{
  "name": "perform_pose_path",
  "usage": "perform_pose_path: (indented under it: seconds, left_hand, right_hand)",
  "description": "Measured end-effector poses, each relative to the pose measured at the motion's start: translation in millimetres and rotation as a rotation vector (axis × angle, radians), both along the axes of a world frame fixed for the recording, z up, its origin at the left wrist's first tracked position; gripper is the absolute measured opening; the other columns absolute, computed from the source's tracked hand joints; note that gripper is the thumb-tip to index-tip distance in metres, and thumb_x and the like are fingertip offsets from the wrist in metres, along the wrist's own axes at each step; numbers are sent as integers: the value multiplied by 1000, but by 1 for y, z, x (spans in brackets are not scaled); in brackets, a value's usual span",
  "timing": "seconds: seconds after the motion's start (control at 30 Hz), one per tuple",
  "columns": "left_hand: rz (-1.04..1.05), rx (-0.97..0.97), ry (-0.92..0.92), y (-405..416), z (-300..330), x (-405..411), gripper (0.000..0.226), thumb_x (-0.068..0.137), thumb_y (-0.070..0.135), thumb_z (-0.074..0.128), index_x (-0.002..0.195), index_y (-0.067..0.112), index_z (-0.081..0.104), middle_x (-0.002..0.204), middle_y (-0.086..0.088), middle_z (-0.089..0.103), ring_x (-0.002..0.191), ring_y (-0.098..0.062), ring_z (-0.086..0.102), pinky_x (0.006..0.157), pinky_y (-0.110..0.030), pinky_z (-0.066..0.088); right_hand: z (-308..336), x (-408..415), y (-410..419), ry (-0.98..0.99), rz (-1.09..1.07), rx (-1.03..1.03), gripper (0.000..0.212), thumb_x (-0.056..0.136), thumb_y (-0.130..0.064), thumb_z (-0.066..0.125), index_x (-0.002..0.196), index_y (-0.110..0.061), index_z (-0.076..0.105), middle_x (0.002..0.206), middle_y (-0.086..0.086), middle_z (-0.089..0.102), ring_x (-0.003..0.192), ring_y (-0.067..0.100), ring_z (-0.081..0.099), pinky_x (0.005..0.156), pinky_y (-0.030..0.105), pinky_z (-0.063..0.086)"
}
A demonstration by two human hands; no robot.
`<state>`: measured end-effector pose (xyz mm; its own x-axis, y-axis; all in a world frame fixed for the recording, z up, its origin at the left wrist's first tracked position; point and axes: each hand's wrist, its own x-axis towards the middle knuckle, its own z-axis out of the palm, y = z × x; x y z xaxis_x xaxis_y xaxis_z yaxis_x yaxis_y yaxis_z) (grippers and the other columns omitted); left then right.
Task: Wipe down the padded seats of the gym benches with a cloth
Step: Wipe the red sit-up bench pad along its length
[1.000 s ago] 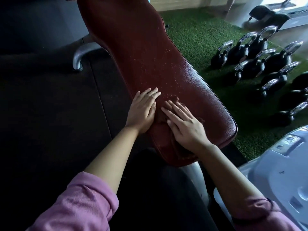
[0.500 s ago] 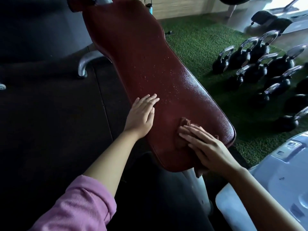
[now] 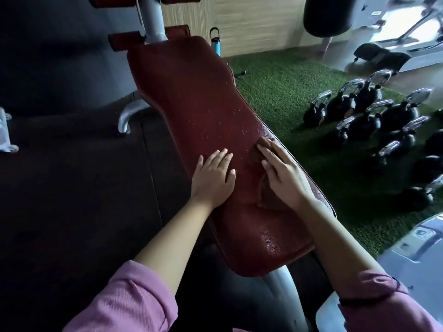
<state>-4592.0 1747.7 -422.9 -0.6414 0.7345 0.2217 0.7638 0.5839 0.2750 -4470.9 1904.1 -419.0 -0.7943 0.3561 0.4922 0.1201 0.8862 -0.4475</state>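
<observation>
Pressing cloth (image 3: 260, 154) flat under right hand (image 3: 285, 173), fingers straight, at right edge of bench (image 3: 191, 97); unwiped droplets ahead along long axis. Left hand (image 3: 212, 178) flat beside.

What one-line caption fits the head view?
Right hand presses a brown cloth on the droplet-speckled red bench pad; left hand rests flat beside it.

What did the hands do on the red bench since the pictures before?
The right hand slid the small brown cloth up the dark red padded bench seat, from the near end towards the right edge further along. The left hand stayed flat on the seat's left side, holding nothing. The black kettlebells on the green turf did not move.
</observation>
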Motion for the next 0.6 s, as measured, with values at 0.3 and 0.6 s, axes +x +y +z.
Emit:
perform_pose_path:
  seconds: [0.3,0.6]
  left_hand:
    - [1,-81,12,36,11,-28,52,101,35,28,150,20,22,159,4,15,146,-11,8,119,-42,-2]
    - [-35,-45,65,44,-1,-38,75,85,47,1,149,20,28,157,4,22,145,-12,14,118,-42,0]
  right_hand:
    - [9,-43,21,-1,-76,-46,37,99,-17,50,136,-16,54,143,6,41,127,13,43,97,17,35]
    - [19,-38,49,-440,121,-84,79,75,-54,41,149,-30,30,160,-12,9,146,7,10,116,24,16]
